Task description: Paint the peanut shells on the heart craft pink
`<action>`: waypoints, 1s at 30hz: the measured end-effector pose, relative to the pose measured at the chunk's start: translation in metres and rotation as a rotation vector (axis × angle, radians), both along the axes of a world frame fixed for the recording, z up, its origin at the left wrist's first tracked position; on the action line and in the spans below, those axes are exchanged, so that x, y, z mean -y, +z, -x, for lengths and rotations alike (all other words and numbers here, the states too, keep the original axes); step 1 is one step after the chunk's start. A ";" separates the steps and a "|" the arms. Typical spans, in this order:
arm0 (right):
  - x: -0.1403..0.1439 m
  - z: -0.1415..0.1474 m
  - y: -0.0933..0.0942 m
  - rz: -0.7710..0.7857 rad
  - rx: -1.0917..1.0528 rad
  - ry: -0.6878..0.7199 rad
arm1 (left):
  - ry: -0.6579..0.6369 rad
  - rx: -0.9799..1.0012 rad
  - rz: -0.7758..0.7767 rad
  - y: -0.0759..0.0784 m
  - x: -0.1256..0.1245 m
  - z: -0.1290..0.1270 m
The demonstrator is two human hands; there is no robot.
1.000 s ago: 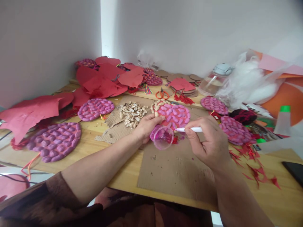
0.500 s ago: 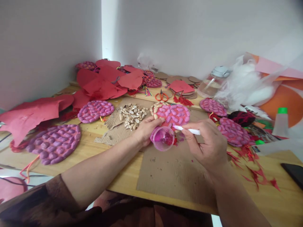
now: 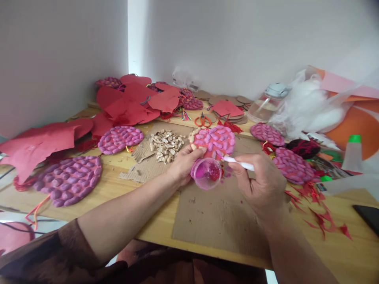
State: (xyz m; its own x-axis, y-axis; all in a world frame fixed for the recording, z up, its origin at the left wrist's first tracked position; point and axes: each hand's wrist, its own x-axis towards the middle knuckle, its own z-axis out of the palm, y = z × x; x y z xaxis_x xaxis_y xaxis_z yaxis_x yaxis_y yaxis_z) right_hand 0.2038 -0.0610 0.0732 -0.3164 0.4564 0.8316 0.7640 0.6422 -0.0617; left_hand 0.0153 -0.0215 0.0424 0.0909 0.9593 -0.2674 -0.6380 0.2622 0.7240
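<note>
My left hand (image 3: 185,167) is closed around a clear plastic cup (image 3: 207,173) with purple paint inside. Its thumb also presses on the near left edge of a round red disc (image 3: 211,146) covered in peanut shells. Most shells on that disc are painted pink-purple, while several along its left edge are bare tan. Between the fingertips of my right hand (image 3: 259,179) is a white-handled paintbrush (image 3: 241,163), its purple tip at the disc's near right edge, just above the cup. The left fingers behind the cup are partly hidden.
Loose peanut shells (image 3: 166,146) lie left of the disc on cardboard (image 3: 219,221). Painted discs (image 3: 69,179) rest on both sides. Orange-handled scissors (image 3: 203,120) and red paper shapes (image 3: 130,102) are behind. A green-capped bottle (image 3: 352,154) and phone (image 3: 367,219) are at right.
The disc has shifted slightly left and the cup a little right. The brush tip has moved a short way right along the disc's near edge.
</note>
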 end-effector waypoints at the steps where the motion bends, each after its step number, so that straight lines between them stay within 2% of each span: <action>1: 0.000 0.000 0.000 0.002 -0.007 -0.002 | -0.002 0.000 -0.004 0.001 0.000 0.000; 8: 0.003 0.002 -0.003 0.013 -0.066 -0.033 | -0.036 -0.014 -0.027 -0.001 0.004 -0.004; 13: 0.003 0.003 -0.003 -0.013 -0.050 0.024 | -0.036 -0.005 -0.061 -0.004 0.004 -0.004; 20: 0.005 0.008 -0.003 0.104 -0.126 0.075 | -0.034 -0.001 -0.091 -0.006 0.004 -0.003; 30: 0.006 0.007 -0.001 0.009 -0.096 -0.008 | -0.010 0.004 -0.122 -0.006 0.002 -0.002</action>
